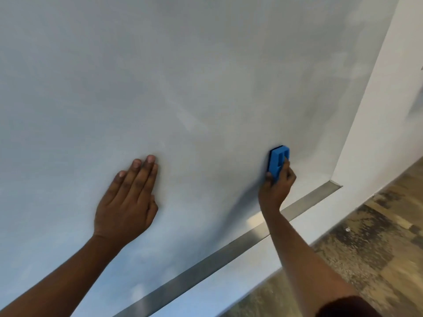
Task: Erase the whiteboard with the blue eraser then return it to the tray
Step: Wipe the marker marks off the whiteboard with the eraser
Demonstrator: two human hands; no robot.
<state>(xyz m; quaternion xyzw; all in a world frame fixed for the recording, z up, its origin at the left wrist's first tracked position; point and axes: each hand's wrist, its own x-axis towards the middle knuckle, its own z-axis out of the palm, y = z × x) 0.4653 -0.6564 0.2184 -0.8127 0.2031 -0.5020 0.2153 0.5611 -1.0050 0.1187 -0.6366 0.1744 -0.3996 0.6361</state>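
The whiteboard (pixel 183 76) fills most of the view, smeared grey with faint wipe marks and no clear writing. My right hand (pixel 275 186) grips the blue eraser (pixel 278 162) and holds it flat against the board near its lower right part. My left hand (pixel 128 200) rests flat on the board with straight fingers, well to the left of the eraser. The metal tray (pixel 206 259) runs along the board's bottom edge, slanting from lower left to upper right, just below my right hand.
A white wall (pixel 389 99) borders the board on the right. Wood-patterned floor (pixel 366 248) lies below the tray at the lower right. A dark sleeve edge (pixel 348 307) shows at the bottom right.
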